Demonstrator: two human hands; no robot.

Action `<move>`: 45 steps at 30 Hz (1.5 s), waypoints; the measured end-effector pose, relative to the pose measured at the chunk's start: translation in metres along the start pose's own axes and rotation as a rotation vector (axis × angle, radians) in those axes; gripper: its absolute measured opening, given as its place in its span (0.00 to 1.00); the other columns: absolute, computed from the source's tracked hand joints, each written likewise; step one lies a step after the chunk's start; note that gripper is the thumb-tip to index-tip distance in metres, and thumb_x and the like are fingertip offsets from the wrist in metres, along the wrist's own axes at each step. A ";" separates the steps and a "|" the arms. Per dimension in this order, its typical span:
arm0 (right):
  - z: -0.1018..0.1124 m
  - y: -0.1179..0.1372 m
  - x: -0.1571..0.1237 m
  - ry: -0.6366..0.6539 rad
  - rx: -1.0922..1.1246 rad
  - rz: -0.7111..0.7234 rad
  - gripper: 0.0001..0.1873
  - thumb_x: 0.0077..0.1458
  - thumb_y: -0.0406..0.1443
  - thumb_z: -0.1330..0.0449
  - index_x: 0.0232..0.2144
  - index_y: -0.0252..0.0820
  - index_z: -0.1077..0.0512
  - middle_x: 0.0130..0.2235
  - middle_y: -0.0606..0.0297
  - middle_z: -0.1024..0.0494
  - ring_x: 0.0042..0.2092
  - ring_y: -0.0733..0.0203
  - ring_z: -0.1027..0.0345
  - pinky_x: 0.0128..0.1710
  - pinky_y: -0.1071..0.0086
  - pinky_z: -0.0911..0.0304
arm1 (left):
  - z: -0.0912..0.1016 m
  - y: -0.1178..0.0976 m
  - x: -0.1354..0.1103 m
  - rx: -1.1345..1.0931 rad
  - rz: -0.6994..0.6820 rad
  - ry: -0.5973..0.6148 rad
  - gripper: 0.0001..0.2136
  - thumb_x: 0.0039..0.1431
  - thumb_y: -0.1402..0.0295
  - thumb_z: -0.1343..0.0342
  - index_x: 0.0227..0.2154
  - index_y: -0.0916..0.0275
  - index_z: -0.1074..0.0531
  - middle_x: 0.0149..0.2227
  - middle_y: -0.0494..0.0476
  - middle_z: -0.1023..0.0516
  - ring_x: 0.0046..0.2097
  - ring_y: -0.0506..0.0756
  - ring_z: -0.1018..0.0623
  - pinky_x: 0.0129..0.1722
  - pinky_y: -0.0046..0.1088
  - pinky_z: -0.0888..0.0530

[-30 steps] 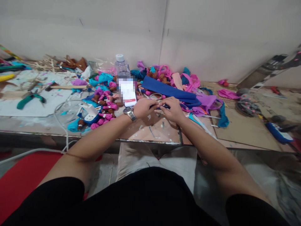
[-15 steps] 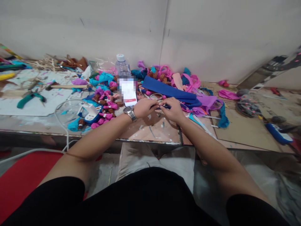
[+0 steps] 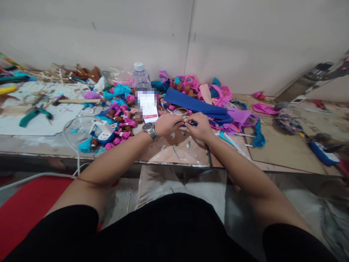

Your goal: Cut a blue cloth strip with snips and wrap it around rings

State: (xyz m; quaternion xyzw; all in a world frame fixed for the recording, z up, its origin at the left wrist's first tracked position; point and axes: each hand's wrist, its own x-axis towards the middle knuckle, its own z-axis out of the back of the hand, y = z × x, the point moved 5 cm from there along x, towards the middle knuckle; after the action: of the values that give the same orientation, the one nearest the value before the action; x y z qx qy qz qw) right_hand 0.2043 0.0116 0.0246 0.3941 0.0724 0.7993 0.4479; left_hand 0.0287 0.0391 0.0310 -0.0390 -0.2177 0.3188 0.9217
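Observation:
My left hand [image 3: 167, 124], with a steel watch at its wrist, is closed in a pinch at the table's middle. My right hand [image 3: 201, 125] meets it fingertip to fingertip, also pinching. A small dark blue piece [image 3: 193, 123] shows under the right fingers; its kind is too small to tell. What the left fingertips grip is hidden. Just beyond the hands lie a ring-shaped roll [image 3: 181, 110] and a long blue strip [image 3: 195, 103] that looks like cloth or crepe paper. A phone [image 3: 150, 109] with a lit screen leans left of them.
Pink, brown and blue bundles [image 3: 124, 123] crowd the left, near a power strip [image 3: 107, 135] with a white cord. Green-handled pliers [image 3: 34, 115] and a hammer [image 3: 79, 100] lie farther left. A bottle [image 3: 141, 77] stands behind; cardboard [image 3: 283, 149] covers the right.
Both hands stay together at nearly the same spot, with only a slight shift of the fingers. The view has moved a little; the things on the table lie as before.

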 end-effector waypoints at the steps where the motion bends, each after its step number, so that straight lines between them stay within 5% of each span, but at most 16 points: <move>1: 0.000 0.000 0.000 -0.002 0.002 -0.004 0.06 0.61 0.41 0.35 0.35 0.46 0.21 0.43 0.59 0.14 0.50 0.46 0.26 0.55 0.51 0.38 | 0.000 0.000 0.000 0.007 0.002 -0.001 0.13 0.74 0.63 0.49 0.45 0.61 0.21 0.43 0.61 0.15 0.42 0.59 0.18 0.39 0.34 0.31; 30: -0.003 0.000 -0.002 0.018 -0.040 0.015 0.08 0.65 0.42 0.36 0.37 0.45 0.22 0.44 0.58 0.16 0.51 0.46 0.28 0.55 0.52 0.42 | 0.002 -0.006 -0.002 -0.047 -0.020 -0.007 0.12 0.72 0.63 0.48 0.44 0.61 0.21 0.40 0.59 0.15 0.41 0.59 0.19 0.39 0.33 0.31; 45: 0.000 0.008 -0.001 0.134 -0.104 -0.070 0.09 0.67 0.40 0.42 0.40 0.43 0.24 0.47 0.54 0.18 0.53 0.44 0.32 0.54 0.51 0.46 | -0.002 -0.005 -0.001 -0.061 0.009 0.000 0.12 0.72 0.62 0.45 0.47 0.60 0.19 0.42 0.59 0.14 0.43 0.60 0.18 0.40 0.34 0.31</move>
State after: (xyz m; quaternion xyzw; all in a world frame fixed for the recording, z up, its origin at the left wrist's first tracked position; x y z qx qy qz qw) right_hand 0.1994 0.0060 0.0277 0.3132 0.0746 0.8103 0.4896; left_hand 0.0321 0.0346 0.0297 -0.0682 -0.2272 0.3162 0.9186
